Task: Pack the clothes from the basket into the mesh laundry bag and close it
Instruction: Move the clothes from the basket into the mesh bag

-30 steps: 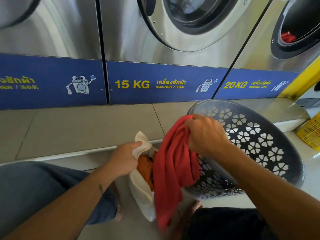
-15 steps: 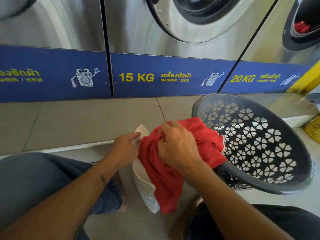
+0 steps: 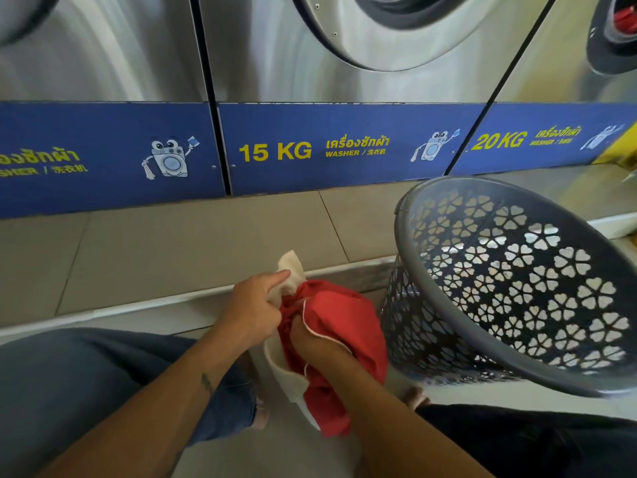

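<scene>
Left hand: our left hand (image 3: 253, 310) pinches the cream rim of the mesh laundry bag (image 3: 287, 370), forefinger stretched along it.
Right hand: our right hand (image 3: 315, 334) is sunk in the bag's mouth, fingers buried in the red garment (image 3: 348, 326); we cannot tell their grip.
Red garment: bunched between both hands, partly in the bag, its tail hanging below the right wrist.
Basket: the grey basket (image 3: 458, 326) tilts just right of the right hand, touching the garment.
Washers: the washing machines (image 3: 348, 146) stand beyond both hands.

Light tiled floor (image 3: 241, 453) carries the grey perforated basket (image 3: 517, 288), tilted. White mesh bag (image 3: 286, 374) seems to rest on it too, base hidden. Washers stand on a raised tiled step (image 3: 172, 246).
</scene>
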`<move>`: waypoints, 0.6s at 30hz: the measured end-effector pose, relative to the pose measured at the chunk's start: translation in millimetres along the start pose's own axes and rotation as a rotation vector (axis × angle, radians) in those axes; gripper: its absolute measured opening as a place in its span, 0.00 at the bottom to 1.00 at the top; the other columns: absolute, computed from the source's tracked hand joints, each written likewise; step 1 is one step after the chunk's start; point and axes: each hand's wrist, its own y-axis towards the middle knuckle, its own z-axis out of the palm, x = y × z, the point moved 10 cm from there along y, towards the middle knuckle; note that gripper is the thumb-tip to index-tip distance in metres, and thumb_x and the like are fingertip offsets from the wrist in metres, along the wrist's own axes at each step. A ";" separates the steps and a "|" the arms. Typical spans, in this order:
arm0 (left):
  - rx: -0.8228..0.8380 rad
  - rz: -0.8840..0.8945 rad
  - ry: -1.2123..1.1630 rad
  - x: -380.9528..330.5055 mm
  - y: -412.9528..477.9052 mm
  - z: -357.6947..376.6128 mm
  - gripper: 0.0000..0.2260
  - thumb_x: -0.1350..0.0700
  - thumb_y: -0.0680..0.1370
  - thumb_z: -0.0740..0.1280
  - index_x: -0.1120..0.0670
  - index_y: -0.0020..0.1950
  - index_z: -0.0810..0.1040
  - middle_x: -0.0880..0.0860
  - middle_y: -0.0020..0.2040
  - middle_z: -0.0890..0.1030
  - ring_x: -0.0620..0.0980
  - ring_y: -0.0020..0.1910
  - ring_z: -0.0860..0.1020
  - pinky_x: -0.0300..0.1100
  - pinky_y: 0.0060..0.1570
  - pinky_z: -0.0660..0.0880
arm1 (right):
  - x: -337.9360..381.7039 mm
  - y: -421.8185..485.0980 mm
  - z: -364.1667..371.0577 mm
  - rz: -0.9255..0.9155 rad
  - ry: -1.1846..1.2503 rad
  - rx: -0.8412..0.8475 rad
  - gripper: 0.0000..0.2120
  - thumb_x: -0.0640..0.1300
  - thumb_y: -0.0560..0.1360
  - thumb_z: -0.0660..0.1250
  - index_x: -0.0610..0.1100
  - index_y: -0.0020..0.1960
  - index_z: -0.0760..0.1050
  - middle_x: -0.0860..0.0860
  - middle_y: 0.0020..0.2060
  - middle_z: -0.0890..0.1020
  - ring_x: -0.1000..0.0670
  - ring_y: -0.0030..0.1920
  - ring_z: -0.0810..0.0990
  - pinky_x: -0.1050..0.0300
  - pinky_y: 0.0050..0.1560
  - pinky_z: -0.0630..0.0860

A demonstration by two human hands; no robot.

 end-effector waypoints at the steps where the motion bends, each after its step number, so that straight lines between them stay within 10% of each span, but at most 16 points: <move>1: -0.010 -0.011 -0.004 2.1 1.9 -1.7 0.29 0.67 0.71 0.63 0.46 0.69 0.73 0.54 0.68 0.75 0.54 0.65 0.73 0.44 0.65 0.70 | 2.1 -2.2 5.3 -0.004 -0.012 0.077 0.23 0.52 0.80 0.57 0.48 0.74 0.67 0.45 0.73 0.72 0.44 0.74 0.68 0.47 0.76 0.61; 5: -0.051 -0.032 -0.021 6.8 10.4 -10.5 0.26 0.64 0.71 0.67 0.50 0.69 0.74 0.57 0.67 0.76 0.56 0.64 0.74 0.44 0.65 0.69 | 60.4 -44.0 -27.4 -0.349 -0.207 0.110 0.25 0.50 0.69 0.64 0.53 0.67 0.72 0.51 0.58 0.82 0.48 0.57 0.80 0.49 0.60 0.77; 9: -0.047 -0.037 -0.036 6.7 12.6 -7.3 0.25 0.64 0.74 0.65 0.49 0.69 0.73 0.55 0.68 0.75 0.55 0.66 0.73 0.43 0.66 0.68 | 84.9 -78.9 -113.7 -0.501 -0.109 -0.356 0.18 0.42 0.72 0.64 0.53 0.60 0.79 0.54 0.53 0.83 0.53 0.53 0.81 0.54 0.56 0.79; 11: -0.044 -0.031 -0.056 6.0 13.1 -6.8 0.26 0.65 0.73 0.64 0.48 0.70 0.73 0.55 0.69 0.74 0.54 0.66 0.73 0.43 0.66 0.68 | 48.5 -60.1 -134.8 -0.318 -0.179 -0.523 0.23 0.45 0.71 0.67 0.53 0.66 0.73 0.48 0.62 0.76 0.45 0.61 0.75 0.46 0.64 0.74; 14: -0.026 -0.022 -0.023 4.5 13.8 -4.3 0.28 0.65 0.72 0.63 0.47 0.71 0.71 0.55 0.69 0.73 0.54 0.67 0.72 0.39 0.64 0.66 | -41.2 -21.0 -92.0 0.151 0.069 -0.124 0.34 0.54 0.72 0.72 0.55 0.75 0.63 0.45 0.71 0.71 0.43 0.68 0.73 0.44 0.71 0.69; 18: 0.007 -0.022 0.003 8.1 13.8 0.3 0.29 0.65 0.72 0.63 0.45 0.71 0.71 0.51 0.70 0.73 0.52 0.67 0.71 0.40 0.65 0.66 | -72.4 -21.0 -48.3 0.170 0.291 -0.047 0.30 0.54 0.70 0.73 0.59 0.70 0.68 0.54 0.60 0.81 0.51 0.57 0.81 0.48 0.63 0.77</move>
